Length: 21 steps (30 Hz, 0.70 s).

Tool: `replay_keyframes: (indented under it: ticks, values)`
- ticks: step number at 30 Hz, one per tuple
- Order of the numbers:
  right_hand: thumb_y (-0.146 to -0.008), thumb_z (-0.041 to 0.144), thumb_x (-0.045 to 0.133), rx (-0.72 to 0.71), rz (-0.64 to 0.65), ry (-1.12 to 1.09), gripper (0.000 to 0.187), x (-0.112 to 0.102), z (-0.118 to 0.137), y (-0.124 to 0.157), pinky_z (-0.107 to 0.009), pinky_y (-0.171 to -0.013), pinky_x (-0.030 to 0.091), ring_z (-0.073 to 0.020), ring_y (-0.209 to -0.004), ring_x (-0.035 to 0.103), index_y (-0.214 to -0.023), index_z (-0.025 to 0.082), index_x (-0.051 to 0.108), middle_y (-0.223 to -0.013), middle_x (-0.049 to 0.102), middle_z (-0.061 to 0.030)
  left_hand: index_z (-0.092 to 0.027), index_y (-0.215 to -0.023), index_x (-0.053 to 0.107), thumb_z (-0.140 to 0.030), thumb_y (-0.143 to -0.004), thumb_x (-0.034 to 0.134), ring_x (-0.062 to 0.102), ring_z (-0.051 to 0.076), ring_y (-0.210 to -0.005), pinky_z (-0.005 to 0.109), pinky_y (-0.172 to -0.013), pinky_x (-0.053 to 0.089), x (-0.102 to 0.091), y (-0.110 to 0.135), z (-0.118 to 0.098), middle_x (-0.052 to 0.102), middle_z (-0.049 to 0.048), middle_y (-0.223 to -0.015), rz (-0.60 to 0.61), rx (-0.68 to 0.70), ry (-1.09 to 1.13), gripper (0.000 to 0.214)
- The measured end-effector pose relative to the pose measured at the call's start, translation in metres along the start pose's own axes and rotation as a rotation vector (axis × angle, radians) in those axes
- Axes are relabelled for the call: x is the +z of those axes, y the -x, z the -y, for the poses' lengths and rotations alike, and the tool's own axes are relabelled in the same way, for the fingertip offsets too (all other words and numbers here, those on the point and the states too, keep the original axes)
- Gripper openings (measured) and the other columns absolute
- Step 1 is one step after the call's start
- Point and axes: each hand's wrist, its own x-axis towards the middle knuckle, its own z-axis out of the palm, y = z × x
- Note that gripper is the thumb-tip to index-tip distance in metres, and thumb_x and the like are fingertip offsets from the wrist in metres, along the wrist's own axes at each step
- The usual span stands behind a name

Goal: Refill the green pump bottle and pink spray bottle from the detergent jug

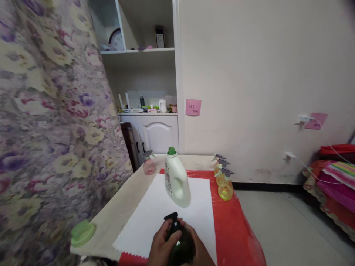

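Both my hands wrap a dark green spray bottle (pixel 181 249) with a black trigger head at the near edge of the table. My left hand (pixel 159 245) grips its left side, fingers curled round the neck. My right hand (pixel 201 249) cups its right side. Just beyond it a white detergent jug (pixel 176 179) with a green cap stands on a white sheet (pixel 155 218) laid over a red cloth (pixel 233 225).
A pink spray bottle (pixel 149 164) stands at the table's far left. Yellow spray bottles (pixel 224 184) stand at the far right. A green lid (pixel 82 232) lies on the near left corner. A floral curtain (pixel 41 129) hangs at left, with a white cabinet (pixel 156 133) behind.
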Motion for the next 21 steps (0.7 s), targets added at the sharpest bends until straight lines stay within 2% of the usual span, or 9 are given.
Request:
replay_keyframes:
  ticks: [3,6,9,11,13,15,17,21]
  values:
    - [-0.037,0.048,0.09,-0.022,-0.056,0.045,0.115,-0.004,-0.006,0.0,-0.05,-0.115,0.022,-0.0345,-0.139,0.031,-0.137,0.026,0.037,-0.148,0.04,-0.012,-0.019,-0.103,0.068,-0.037,-0.072,0.071,0.067,0.028,-0.101,0.037,-0.09,0.051,0.003,-0.006,0.001,0.075,0.0068,-0.105,-0.007,0.027,-0.045,0.036]
    - [-0.036,0.029,0.091,-0.005,-0.171,0.132,0.113,-0.005,-0.008,0.002,-0.048,-0.112,0.029,-0.0335,-0.135,0.038,-0.135,0.028,0.038,-0.143,0.046,-0.0089,-0.019,-0.103,0.069,-0.036,-0.071,0.071,0.067,0.028,-0.1,0.037,-0.089,0.053,0.008,-0.011,0.005,0.076,0.0069,-0.104,0.015,0.025,-0.051,0.037]
    - [-0.039,0.009,0.083,0.045,-0.294,0.269,0.103,-0.006,-0.004,0.004,-0.045,-0.107,0.037,-0.0319,-0.128,0.046,-0.132,0.029,0.042,-0.134,0.053,-0.0059,-0.019,-0.104,0.069,-0.035,-0.07,0.071,0.067,0.028,-0.103,0.038,-0.092,0.052,0.015,-0.013,0.008,0.076,0.0069,-0.105,0.029,0.03,-0.064,0.038]
    - [-0.041,0.006,0.078,0.064,-0.319,0.322,0.098,-0.007,-0.001,0.005,-0.046,-0.104,0.04,-0.0323,-0.124,0.05,-0.13,0.028,0.045,-0.13,0.057,-0.005,-0.019,-0.105,0.069,-0.035,-0.072,0.07,0.067,0.028,-0.104,0.039,-0.093,0.052,0.018,-0.015,0.007,0.075,0.0072,-0.107,0.065,0.035,-0.074,0.038]
    - [-0.042,0.011,0.079,0.068,-0.315,0.323,0.094,-0.01,0.003,0.006,-0.047,-0.102,0.042,-0.0337,-0.12,0.052,-0.129,0.028,0.047,-0.127,0.059,-0.0052,-0.019,-0.11,0.068,-0.038,-0.075,0.066,0.065,0.028,-0.109,0.04,-0.096,0.051,0.017,-0.017,0.004,0.073,0.0078,-0.113,0.115,0.051,-0.084,0.04]
    - [-0.042,0.019,0.082,0.062,-0.317,0.316,0.092,-0.015,0.006,0.006,-0.048,-0.101,0.042,-0.035,-0.119,0.053,-0.128,0.026,0.048,-0.125,0.06,-0.0063,-0.021,-0.117,0.064,-0.042,-0.08,0.06,0.061,0.027,-0.115,0.04,-0.101,0.048,0.012,-0.02,0.003,0.07,0.0074,-0.121,0.113,0.082,-0.118,0.043]
    - [-0.043,0.024,0.083,0.056,-0.328,0.33,0.093,-0.02,0.008,0.007,-0.048,-0.102,0.041,-0.0351,-0.12,0.053,-0.128,0.025,0.047,-0.125,0.06,-0.0075,-0.023,-0.122,0.06,-0.045,-0.084,0.054,0.059,0.026,-0.119,0.041,-0.105,0.043,0.001,-0.024,0.004,0.068,0.0061,-0.124,0.052,0.117,-0.198,0.044]
    - [-0.046,0.028,0.084,0.083,-0.355,0.382,0.093,-0.034,0.012,0.01,-0.047,-0.107,0.036,-0.0341,-0.124,0.049,-0.129,0.022,0.044,-0.131,0.057,-0.0104,-0.024,-0.119,0.06,-0.045,-0.087,0.05,0.061,0.025,-0.115,0.044,-0.105,0.042,-0.032,-0.037,0.023,0.071,0.006,-0.117,-0.052,0.191,-0.445,0.04]
